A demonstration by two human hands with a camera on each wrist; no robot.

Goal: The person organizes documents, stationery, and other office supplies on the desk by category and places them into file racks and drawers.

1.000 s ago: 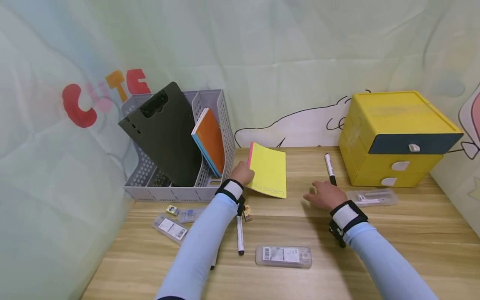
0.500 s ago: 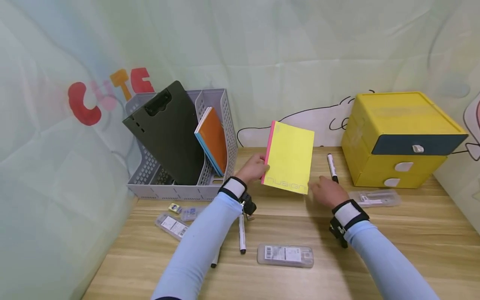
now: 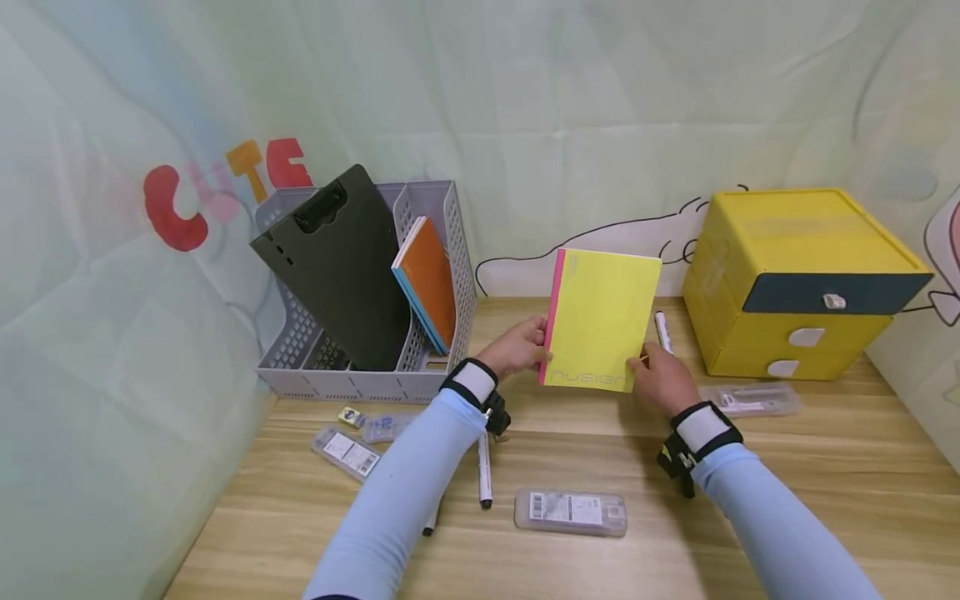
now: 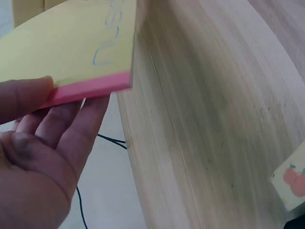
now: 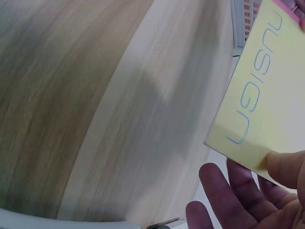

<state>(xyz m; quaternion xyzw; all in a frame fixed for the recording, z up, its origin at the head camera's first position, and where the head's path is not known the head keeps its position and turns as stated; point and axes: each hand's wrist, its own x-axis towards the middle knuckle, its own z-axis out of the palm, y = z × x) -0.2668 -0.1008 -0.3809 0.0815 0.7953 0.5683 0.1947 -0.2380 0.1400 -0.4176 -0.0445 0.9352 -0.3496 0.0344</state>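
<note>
A yellow notebook (image 3: 602,321) with a pink spine is held up off the table between both hands, its cover facing me. My left hand (image 3: 519,348) pinches the spine side, thumb on the cover and fingers underneath, as the left wrist view shows. At the opposite lower corner my right hand (image 3: 663,379) grips the edge. In the right wrist view the right thumb (image 5: 286,168) lies on the cover and the fingers are behind it. Behind the right hand, a white marker (image 3: 663,332) lies on the table, partly hidden.
A grey file organizer (image 3: 360,385) at left holds a black clipboard (image 3: 348,275) and orange and blue notebooks (image 3: 429,283). At right stands a yellow drawer box (image 3: 810,283). Clear cases (image 3: 570,512), another marker (image 3: 484,475) and a small eraser (image 3: 350,417) lie on the table.
The left hand has lifted the notebook from beside the organizer and carried it rightward, turning it more upright. My right hand, free before, has come to hold its right edge.
</note>
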